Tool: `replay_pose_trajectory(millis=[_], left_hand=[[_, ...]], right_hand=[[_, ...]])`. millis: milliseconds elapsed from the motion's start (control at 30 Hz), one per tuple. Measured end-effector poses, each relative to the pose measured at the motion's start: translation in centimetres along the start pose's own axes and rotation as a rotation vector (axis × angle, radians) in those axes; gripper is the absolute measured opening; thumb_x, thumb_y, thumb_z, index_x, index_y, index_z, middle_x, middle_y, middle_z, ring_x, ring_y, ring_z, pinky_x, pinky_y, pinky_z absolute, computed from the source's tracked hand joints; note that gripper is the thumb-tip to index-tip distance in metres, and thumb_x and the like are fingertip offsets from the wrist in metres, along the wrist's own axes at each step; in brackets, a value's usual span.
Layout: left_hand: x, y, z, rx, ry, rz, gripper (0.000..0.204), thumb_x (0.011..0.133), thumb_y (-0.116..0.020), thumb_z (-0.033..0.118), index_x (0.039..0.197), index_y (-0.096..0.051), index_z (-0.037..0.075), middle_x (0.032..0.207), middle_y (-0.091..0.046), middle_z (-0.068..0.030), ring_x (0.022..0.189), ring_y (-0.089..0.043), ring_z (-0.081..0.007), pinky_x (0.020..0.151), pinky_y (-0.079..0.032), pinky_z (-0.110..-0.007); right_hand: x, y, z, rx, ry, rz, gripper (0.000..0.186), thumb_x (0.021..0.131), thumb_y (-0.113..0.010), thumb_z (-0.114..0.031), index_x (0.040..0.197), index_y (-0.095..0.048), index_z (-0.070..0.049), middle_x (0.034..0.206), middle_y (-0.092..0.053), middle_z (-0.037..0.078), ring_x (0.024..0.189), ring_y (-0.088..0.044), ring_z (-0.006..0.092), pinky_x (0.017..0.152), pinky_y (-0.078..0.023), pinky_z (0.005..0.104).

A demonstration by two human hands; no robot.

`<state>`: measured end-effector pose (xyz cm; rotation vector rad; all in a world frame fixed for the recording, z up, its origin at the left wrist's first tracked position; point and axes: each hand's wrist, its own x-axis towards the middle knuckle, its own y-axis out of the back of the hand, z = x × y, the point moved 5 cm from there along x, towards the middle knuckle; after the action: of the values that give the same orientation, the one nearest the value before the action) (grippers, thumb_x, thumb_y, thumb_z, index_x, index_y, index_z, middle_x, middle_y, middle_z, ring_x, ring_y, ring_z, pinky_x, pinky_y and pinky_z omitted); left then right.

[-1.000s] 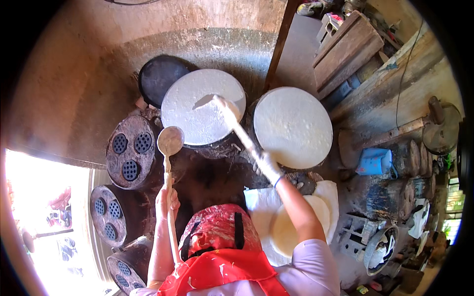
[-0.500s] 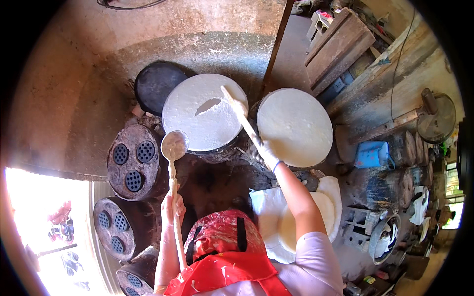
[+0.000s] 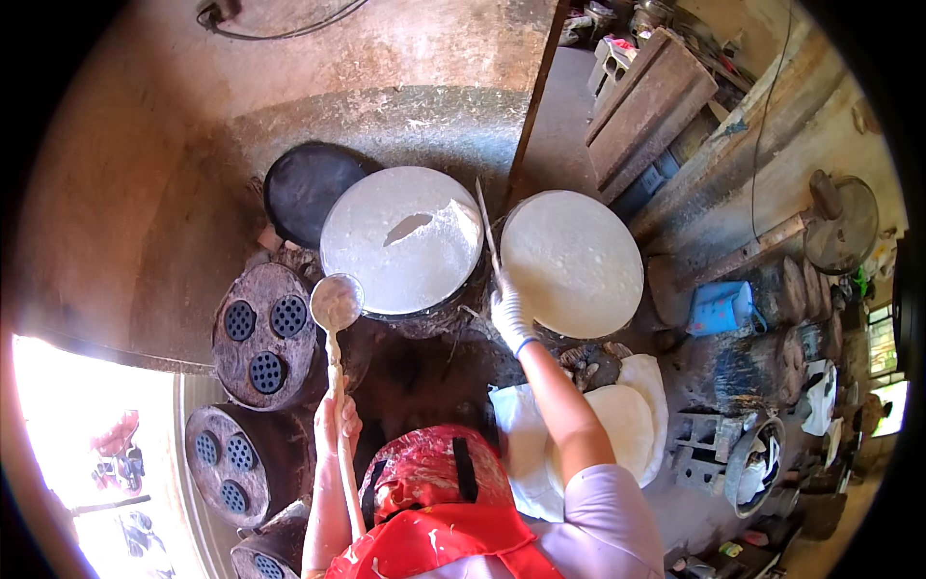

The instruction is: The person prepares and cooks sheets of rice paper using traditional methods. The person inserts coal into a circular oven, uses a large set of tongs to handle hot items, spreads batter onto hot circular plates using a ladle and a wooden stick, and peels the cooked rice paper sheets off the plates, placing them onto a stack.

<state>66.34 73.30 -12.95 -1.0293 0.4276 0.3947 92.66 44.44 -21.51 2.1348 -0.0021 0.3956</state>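
My left hand is wrapped round the long handle of a batter-smeared ladle, its bowl raised in front of the left griddle. In a white glove, my right hand grips a long thin spatula, turned edge-on between the two round griddles. A white batter sheet covers the left griddle, with a dark oval gap in it and a shiny patch at its right side. Another pale sheet covers the right griddle. Below my right forearm lie round flat sheets on a white cloth.
A black round lid or pan leans behind the left griddle. Drum-shaped stoves with perforated briquettes stand at the left. To the right are a blue container, concrete blocks and a basin. A wall rises behind.
My right hand has drawn the spatula off the left griddle, rightward and nearer, and turned it edge-on. A shiny patch now shows at that sheet's right side. My left hand keeps the ladle raised.
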Motion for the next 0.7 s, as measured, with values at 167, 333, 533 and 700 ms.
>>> replay_pose_trajectory(millis=[167,333,533,700], left_hand=[[0.9,-1.3,-1.3,-0.021,0.049,-0.020,0.041,0.091,-0.047,0.028,0.124,-0.042,0.004,0.064,-0.043,-0.0012,0.042,-0.037,-0.0082,0.040,-0.034,-0.020],[2.1,-3.6,-3.2,-0.038,0.114,-0.129,0.045,0.090,-0.050,0.029,0.126,-0.040,0.004,0.065,-0.043,-0.0006,0.043,-0.037,-0.0080,0.043,-0.034,-0.020],[0.9,-3.7,-2.2,-0.112,0.092,-0.132,0.044,0.092,-0.047,0.030,0.127,-0.037,0.006,0.065,-0.043,-0.0007,0.043,-0.039,-0.0071,0.043,-0.036,-0.019],[1.2,-3.0,-2.3,-0.232,0.067,-0.107,0.042,0.093,-0.044,0.029,0.127,-0.037,0.005,0.064,-0.042,-0.0017,0.043,-0.041,-0.0079,0.042,-0.037,-0.019]], right_hand=[[1.2,-1.7,-5.6,0.105,-0.323,-0.159,0.047,0.085,-0.051,-0.024,0.130,-0.040,-0.017,0.093,-0.059,0.028,0.079,-0.058,0.0425,0.071,-0.046,0.0488],[1.7,-2.5,-7.4,0.223,-0.134,-0.158,0.038,0.087,-0.051,-0.022,0.122,-0.049,-0.009,0.099,-0.059,0.024,0.087,-0.058,0.0400,0.075,-0.047,0.0438],[-3.4,-1.1,-4.8,0.280,-0.266,0.002,0.037,0.088,-0.052,-0.021,0.122,-0.049,-0.007,0.110,-0.057,0.021,0.099,-0.057,0.0351,0.084,-0.046,0.0389],[-0.3,-5.2,-8.7,0.521,-0.196,-0.020,0.036,0.087,-0.053,-0.019,0.120,-0.050,-0.005,0.114,-0.056,0.021,0.103,-0.056,0.0340,0.086,-0.044,0.0361]])
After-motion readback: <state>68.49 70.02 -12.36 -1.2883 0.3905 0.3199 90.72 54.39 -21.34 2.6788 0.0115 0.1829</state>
